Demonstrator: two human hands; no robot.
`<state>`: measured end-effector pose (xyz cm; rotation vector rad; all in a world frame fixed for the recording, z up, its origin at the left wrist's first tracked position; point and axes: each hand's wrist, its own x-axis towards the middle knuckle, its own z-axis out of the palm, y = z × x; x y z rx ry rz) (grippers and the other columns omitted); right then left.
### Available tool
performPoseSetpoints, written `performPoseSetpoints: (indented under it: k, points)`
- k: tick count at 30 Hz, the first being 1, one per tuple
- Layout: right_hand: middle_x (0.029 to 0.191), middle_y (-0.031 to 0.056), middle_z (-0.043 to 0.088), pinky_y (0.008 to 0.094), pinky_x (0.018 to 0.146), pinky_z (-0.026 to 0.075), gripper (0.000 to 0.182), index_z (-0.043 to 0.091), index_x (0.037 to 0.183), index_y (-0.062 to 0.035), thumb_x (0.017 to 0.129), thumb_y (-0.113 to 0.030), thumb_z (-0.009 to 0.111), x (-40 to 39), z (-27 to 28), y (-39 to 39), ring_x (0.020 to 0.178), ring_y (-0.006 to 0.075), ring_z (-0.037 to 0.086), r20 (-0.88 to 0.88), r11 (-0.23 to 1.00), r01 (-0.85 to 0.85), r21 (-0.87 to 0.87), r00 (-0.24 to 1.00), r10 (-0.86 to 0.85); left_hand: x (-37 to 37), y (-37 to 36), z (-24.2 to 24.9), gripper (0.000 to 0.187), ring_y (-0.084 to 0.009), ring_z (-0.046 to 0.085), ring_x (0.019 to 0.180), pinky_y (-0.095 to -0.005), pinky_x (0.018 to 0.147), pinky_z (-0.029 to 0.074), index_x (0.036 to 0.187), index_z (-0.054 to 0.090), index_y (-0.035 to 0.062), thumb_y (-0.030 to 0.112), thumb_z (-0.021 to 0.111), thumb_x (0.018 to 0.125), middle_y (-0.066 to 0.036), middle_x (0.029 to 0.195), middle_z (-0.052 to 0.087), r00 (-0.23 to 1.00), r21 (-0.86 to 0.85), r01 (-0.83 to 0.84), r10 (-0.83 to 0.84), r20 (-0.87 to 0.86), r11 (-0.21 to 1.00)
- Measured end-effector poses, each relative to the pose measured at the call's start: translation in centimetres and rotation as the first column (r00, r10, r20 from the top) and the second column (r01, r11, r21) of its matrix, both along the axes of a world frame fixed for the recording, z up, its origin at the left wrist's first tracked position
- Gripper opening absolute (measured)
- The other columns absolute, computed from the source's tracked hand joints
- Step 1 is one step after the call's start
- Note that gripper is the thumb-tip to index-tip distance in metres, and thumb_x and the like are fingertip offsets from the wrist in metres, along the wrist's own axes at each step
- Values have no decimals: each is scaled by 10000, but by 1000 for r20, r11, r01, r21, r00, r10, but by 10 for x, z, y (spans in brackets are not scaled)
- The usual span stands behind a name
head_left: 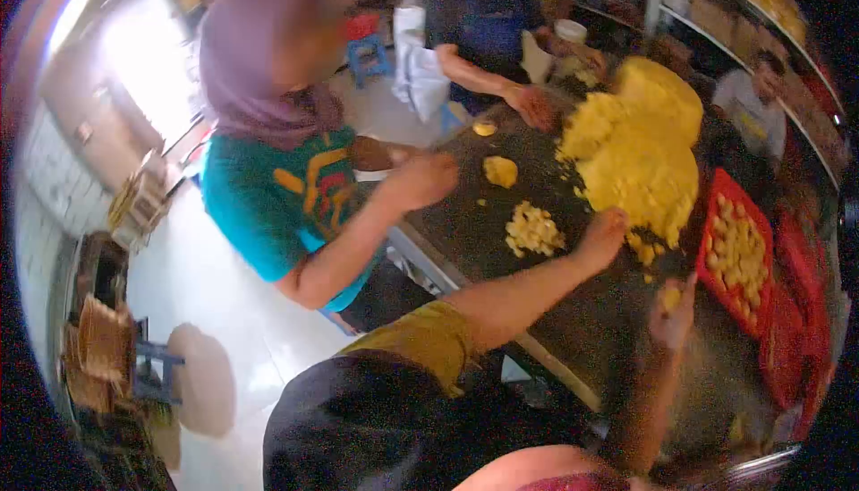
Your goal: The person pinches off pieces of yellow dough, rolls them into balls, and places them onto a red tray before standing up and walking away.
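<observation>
My left hand (603, 239) reaches across the dark table to the near edge of a big yellow dough mass (640, 169). Its fingers look curled in, and what they pinch, if anything, is hidden. A small yellow dough piece (670, 298) is in my right hand (673, 319), which is closed around it beside the red tray (704, 263). That tray holds many small pale dough balls (737, 258). Left of my left hand lies a heap of pale chunks (535, 229). Dough crumbs (646, 247) are scattered between my hands.
A flattened dough piece (500, 171) and a smaller round one (484, 129) lie farther along the table (456, 240). A co-worker in a teal shirt (259, 200) stands at the left; another in dark clothes (479, 25) reaches in opposite. A third person (752, 111) is at the right.
</observation>
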<state>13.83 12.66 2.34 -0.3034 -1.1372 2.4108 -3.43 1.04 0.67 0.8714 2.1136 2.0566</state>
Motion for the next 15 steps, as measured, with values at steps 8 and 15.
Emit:
performPoseSetpoints:
  k: [8, 15]
  points:
    - [573, 6, 475, 179, 362, 303, 337, 499, 801, -105, 874, -425, 421, -14, 39, -48, 402, 67, 390, 162, 942, 333, 43, 928, -335, -3, 1, -4, 295, -205, 522, 749, -330, 686, 427, 930, 512, 9, 291, 442, 879, -94, 794, 553, 1000, 36, 13, -14, 18, 999]
    - [549, -2, 459, 198, 354, 278, 383, 485, 774, -105, 852, -477, 443, -7, 32, -37, 409, 83, 393, 176, 987, 163, 17, 971, -163, -5, 8, -20, 257, -238, 544, 795, -360, 695, 435, 1020, 465, -23, 193, 448, 882, -137, 867, 539, 996, 26, 80, -81, 37, 996]
